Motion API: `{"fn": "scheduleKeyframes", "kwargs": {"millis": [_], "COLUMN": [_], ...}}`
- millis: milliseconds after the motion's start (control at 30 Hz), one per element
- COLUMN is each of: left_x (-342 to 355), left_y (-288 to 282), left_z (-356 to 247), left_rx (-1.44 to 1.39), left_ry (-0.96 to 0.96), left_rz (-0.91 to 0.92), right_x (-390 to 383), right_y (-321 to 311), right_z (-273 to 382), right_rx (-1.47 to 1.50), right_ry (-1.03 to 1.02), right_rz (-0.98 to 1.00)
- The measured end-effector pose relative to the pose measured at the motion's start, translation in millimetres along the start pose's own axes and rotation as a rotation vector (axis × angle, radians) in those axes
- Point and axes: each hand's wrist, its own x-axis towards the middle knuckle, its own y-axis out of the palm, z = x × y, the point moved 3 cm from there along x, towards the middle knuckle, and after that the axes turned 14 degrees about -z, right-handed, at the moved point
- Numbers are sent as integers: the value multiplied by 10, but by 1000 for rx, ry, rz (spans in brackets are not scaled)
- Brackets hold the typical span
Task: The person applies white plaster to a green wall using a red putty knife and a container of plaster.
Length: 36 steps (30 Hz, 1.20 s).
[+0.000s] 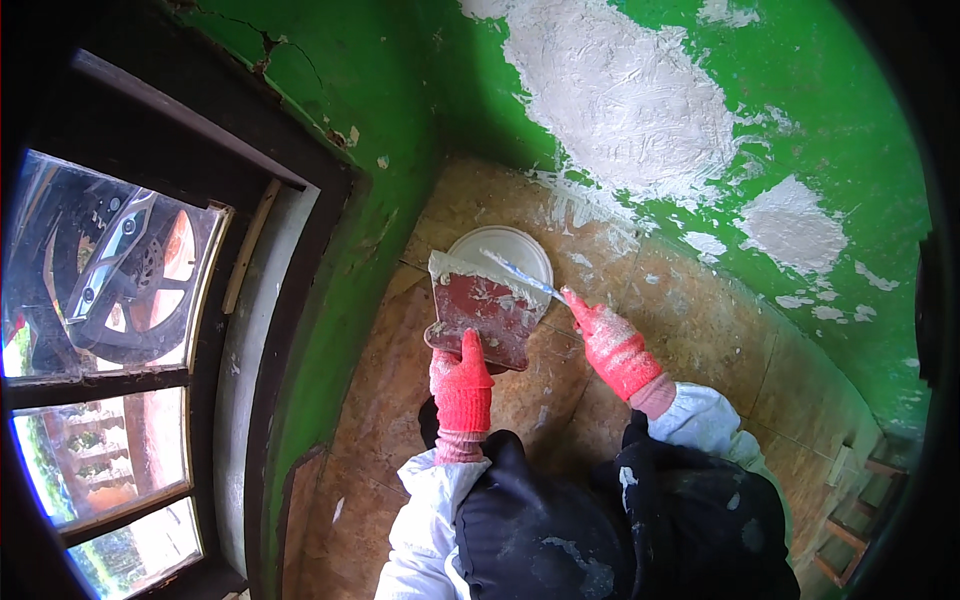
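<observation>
My left hand point(461, 385) in a red knit glove grips a reddish-brown flat board point(490, 318) smeared with pale paste, thumb on its face. My right hand point(610, 345), also red-gloved and dusted white, is closed on a slim blue-and-white tool point(527, 273), its far part reaching over the board's top edge. Behind the board, on the tiled floor, stands a round white container point(522, 243), partly hidden. The green wall point(820, 150) ahead carries rough white patches of filler point(620, 105).
On my left are a dark-framed glass window point(95, 450) and a cracked green wall section point(360, 130). Wooden rungs, apparently of a ladder point(845, 530), lie at the lower right. The tiled floor point(720, 360) has white splatters.
</observation>
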Motion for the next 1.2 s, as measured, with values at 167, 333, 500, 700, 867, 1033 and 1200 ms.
{"fn": "scheduleKeyframes", "kwargs": {"millis": [167,333,500,700,867,1033,1200], "left_x": [-39,-57,-71,-55,-29,-263,-227], "left_y": [8,50,16,-23,2,-156,-266], "left_z": [-143,-68,-207,-215,-74,-635,-907], "left_rx": [-32,-49,14,15,65,340,465], "left_ry": [4,12,-11,-95,191,696,1006], "left_rz": [32,93,89,105,68,-9,-37], "right_x": [-5,87,25,-64,-130,-171,-205], "right_y": [-150,-33,-197,-313,-233,-428,-534], "right_z": [307,90,175,303,296,358,252], "right_rx": [-5,-14,157,406,969,1122,1166], "right_ry": [-69,-30,51,178,1218,777,819], "right_rz": [79,-3,-50,70,516,405,186]}}
